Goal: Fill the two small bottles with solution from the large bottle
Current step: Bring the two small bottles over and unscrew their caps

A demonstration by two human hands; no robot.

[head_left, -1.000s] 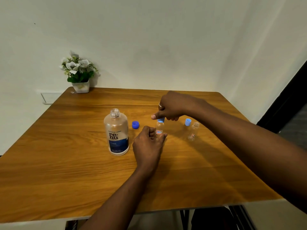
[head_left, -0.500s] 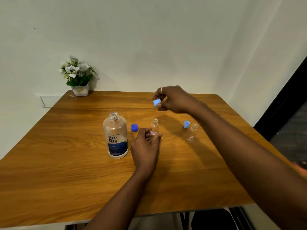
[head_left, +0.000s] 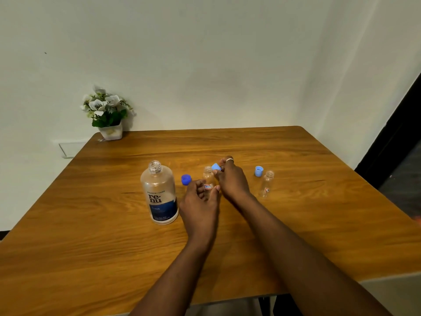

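The large clear bottle (head_left: 159, 193) with a dark blue label stands uncapped left of centre, its dark blue cap (head_left: 186, 179) on the table beside it. My left hand (head_left: 200, 201) grips a small clear bottle (head_left: 208, 179), which stands upright and uncapped. My right hand (head_left: 232, 181) pinches that bottle's light blue cap (head_left: 216, 166) just right of its neck. The second small bottle (head_left: 267, 183) stands uncapped further right, with its light blue cap (head_left: 258, 171) on the table next to it.
All of this sits on a wooden table (head_left: 114, 236). A white pot of flowers (head_left: 107, 115) stands at the back left corner by the wall. The table's right edge borders a dark doorway.
My right hand unscrewed the light blue cap from the small bottle, lifted it away, and has now come back down beside the bottle's neck. My left hand kept hold of the bottle.
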